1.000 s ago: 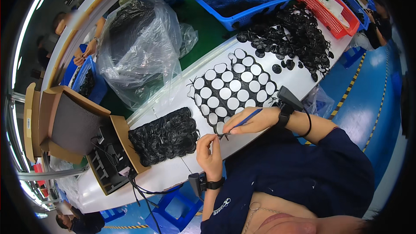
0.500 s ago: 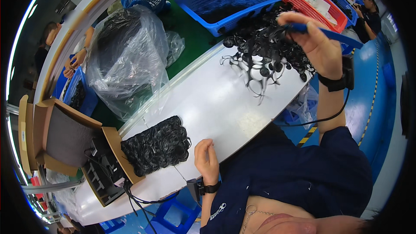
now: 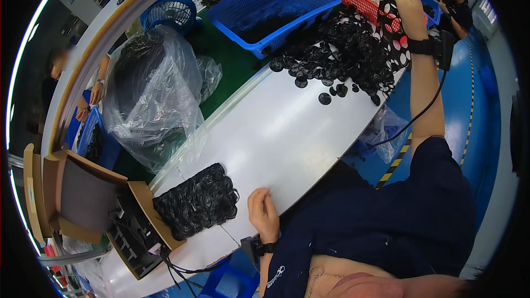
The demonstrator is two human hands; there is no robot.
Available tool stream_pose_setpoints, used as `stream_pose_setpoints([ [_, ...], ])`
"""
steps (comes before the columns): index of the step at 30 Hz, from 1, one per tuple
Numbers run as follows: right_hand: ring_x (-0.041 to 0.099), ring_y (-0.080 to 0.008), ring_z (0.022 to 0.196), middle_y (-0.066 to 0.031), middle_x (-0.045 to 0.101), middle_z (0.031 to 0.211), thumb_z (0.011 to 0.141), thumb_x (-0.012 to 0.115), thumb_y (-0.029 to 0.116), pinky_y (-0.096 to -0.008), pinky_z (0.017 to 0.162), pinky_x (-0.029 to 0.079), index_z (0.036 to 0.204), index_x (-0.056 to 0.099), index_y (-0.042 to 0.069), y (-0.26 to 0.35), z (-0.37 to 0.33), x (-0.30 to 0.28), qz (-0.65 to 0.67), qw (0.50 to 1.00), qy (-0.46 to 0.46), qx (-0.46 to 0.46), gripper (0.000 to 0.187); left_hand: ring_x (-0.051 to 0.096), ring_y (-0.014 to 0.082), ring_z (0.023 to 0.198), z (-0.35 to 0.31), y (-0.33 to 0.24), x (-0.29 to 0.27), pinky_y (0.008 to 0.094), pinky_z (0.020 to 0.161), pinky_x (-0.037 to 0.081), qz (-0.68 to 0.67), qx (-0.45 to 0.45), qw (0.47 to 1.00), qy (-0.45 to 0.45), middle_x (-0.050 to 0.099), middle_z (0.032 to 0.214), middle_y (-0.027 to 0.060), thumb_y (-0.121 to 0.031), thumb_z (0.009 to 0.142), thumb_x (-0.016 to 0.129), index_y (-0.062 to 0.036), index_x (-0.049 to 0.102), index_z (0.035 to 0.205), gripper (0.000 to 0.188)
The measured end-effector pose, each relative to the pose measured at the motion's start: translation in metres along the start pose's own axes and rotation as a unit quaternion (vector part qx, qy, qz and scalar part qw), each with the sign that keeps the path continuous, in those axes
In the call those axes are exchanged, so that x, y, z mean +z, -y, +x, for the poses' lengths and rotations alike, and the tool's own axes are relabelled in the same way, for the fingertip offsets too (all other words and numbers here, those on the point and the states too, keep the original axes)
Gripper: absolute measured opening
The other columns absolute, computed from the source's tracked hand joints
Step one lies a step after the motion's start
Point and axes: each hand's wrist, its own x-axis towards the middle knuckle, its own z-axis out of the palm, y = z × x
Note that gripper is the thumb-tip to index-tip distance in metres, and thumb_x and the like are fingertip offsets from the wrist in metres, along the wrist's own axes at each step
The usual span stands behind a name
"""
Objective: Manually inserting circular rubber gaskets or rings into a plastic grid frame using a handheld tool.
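High at the right, my right hand (image 3: 407, 15) is closed on the upper end of a black sheet full of round holes (image 3: 391, 33). The sheet hangs down beside a heap of flat black discs (image 3: 342, 49) on the white table (image 3: 298, 132). A blue edge shows behind this hand; I cannot tell whether it is held. My left hand (image 3: 264, 215) lies at the table's near edge with loosely bent fingers, a little apart, and nothing visible in them. To its left lies a block of packed black rings or discs (image 3: 199, 201), not touched.
Behind the heap stand a blue basket (image 3: 265, 38) with black pieces and a red basket (image 3: 359, 1). A clear plastic bag (image 3: 157, 99) and an open cardboard box (image 3: 88, 171) holding equipment are at the left. A cable runs from my right wrist. Other people work farther back.
My right hand has moved up and away, and the holed sheet now hangs from it. The tangled strands over the table are gone from there, and loose discs show. My left hand has barely moved.
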Motion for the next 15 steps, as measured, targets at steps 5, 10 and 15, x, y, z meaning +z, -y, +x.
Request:
stream_pose_setpoints([
  [5, 0.063, -0.0085, 0.080, -0.0038, 0.071, 0.093, 0.098, 0.058, 0.027, -0.0231, 0.068, 0.049, 0.114, 0.067, 0.002, -0.026, 0.022, 0.031, -0.011, 0.991, -0.119, 0.059, 0.031, 0.061, 0.0201, 0.085, 0.000, 0.002, 0.001, 0.0295, 0.077, 0.051, 0.015, 0.010, 1.000, 0.000, 0.061, 0.100, 0.0134, 0.012, 0.088, 0.052, 0.0039, 0.063, 0.100, 0.018],
  [10, 0.064, -0.0259, 0.107, -0.0122, 0.068, 0.116, 0.097, 0.057, 0.027, -0.0309, 0.092, 0.049, 0.117, 0.067, 0.008, -0.103, 0.039, 0.029, -0.210, 0.975, -0.042, -0.059, 0.030, 0.060, 0.0197, 0.084, 0.001, 0.000, 0.002, 0.0294, 0.077, 0.050, 0.007, 0.007, 1.000, 0.000, 0.061, 0.100, 0.0131, 0.012, 0.088, 0.052, 0.0040, 0.063, 0.100, 0.018],
  [15, 0.063, -0.0280, 0.092, -0.0114, 0.069, 0.102, 0.095, 0.058, 0.024, -0.0356, 0.082, 0.050, 0.115, 0.068, 0.011, -0.120, 0.030, 0.039, -0.331, 0.930, -0.029, -0.155, 0.026, 0.060, 0.0195, 0.084, 0.000, 0.001, 0.003, 0.0291, 0.077, 0.050, 0.013, 0.005, 1.000, -0.007, 0.061, 0.100, 0.0129, 0.012, 0.088, 0.052, 0.0041, 0.062, 0.100, 0.018],
])
